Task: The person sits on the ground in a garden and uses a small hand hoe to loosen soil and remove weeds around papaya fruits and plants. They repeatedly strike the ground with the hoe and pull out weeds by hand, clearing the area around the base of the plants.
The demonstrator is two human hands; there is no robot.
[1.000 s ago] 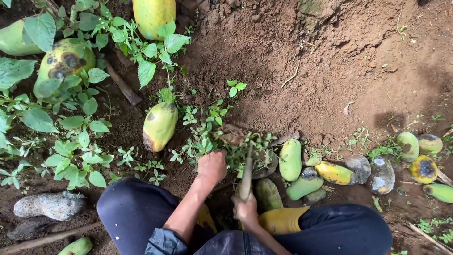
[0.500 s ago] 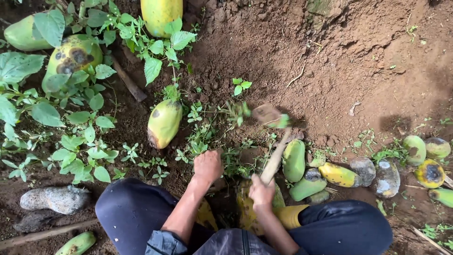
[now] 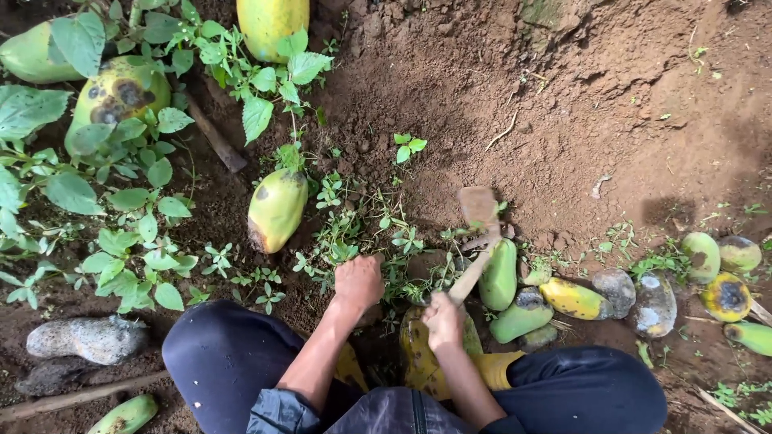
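Bare soil (image 3: pixel 563 120): right hand (image 3: pixel 442 320) grips hoe (image 3: pixel 476 233), left hand (image 3: pixel 358 281) clutches weeds (image 3: pixel 354 233).

— What are you wearing down there?

— Dark navy trousers (image 3: pixel 217 362) on both legs, loose and plain. My sleeve (image 3: pixel 277 411) is dark grey-blue, a little shiny, pushed up past the elbow, so my forearms are bare.

— And on your feet?

— Yellow rubber boots (image 3: pixel 490 370), smudged with dirt. My hands, left (image 3: pixel 359 283) and right (image 3: pixel 444 321), are bare: no gloves, rings or watch.
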